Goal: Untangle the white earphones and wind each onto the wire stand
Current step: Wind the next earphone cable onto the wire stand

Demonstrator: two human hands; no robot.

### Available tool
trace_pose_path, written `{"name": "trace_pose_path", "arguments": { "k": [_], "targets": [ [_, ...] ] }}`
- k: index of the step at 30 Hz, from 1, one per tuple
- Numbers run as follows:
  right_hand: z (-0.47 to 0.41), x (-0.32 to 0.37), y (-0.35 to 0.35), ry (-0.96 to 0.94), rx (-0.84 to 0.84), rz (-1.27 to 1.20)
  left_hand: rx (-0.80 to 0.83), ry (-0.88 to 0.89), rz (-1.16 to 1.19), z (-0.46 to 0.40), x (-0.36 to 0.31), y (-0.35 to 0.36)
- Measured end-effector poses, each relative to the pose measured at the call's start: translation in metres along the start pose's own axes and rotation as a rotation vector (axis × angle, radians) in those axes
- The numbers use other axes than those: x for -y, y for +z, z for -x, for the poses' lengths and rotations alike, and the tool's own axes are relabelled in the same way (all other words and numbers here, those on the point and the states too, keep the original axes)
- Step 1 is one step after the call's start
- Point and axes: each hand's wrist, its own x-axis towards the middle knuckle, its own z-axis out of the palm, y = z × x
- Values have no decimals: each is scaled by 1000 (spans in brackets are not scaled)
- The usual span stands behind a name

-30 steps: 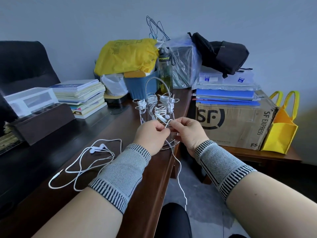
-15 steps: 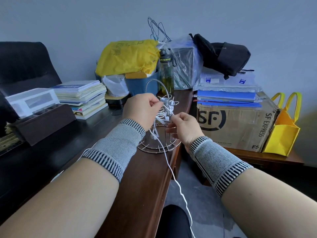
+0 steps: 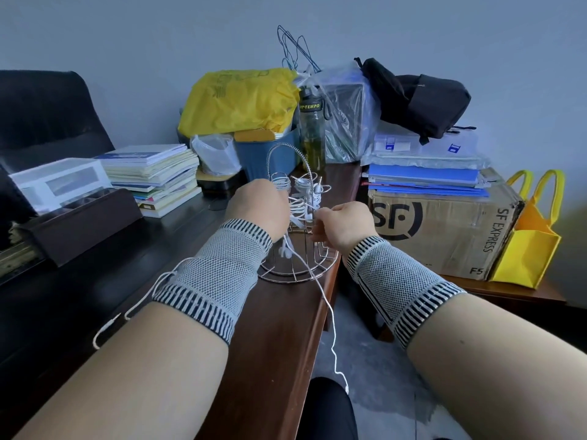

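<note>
A dark wooden tabletop runs along a plain grey-blue wall, and near its right edge stands the wire stand, the landmark for everything here. Several white earphones are already wound on its upright prongs. The left hand is at the stand's left side, fingers curled, its grip closed on the cable of one more earphone; two earbuds dangle just below that hand, over the stand's round base. The right hand is at the stand's right side, fingers curled in; whether they pinch the cable cannot be told. From the stand the cable trails down past the tabletop's edge. Left of the stand, another earphone lies loose on the tabletop, partly hidden by the left forearm. Behind the stand are a water bottle and a yellow bag; to its right sits a cardboard box.
</note>
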Motion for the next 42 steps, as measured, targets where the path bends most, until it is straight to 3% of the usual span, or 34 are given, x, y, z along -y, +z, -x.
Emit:
{"name": "trace_pose_path", "arguments": {
  "k": [4, 10, 18, 22, 29, 33, 37, 42],
  "targets": [
    [1, 1, 4, -15, -19, 11, -22, -101, 327, 8, 12, 13],
    [6, 2, 10, -28, -36, 37, -82, -107, 451, 27, 16, 19],
    [12, -2, 9, -51, -60, 65, 10, -90, 572, 49, 39, 37],
    [18, -4, 8, -168, -103, 73, 9, 30, 507, 56, 43, 39],
    [32, -12, 0, -519, -98, 202, 75, 48, 667, 56, 44, 27],
    [41, -18, 7, -769, -18, 342, 164, 96, 627, 52, 44, 17],
    [43, -19, 17, -787, 37, 395, 279, 175, 476, 48, 41, 4],
    [39, -26, 26, -825, -133, 331, 238, 212, 163, 41, 37, -13]
  ]
}}
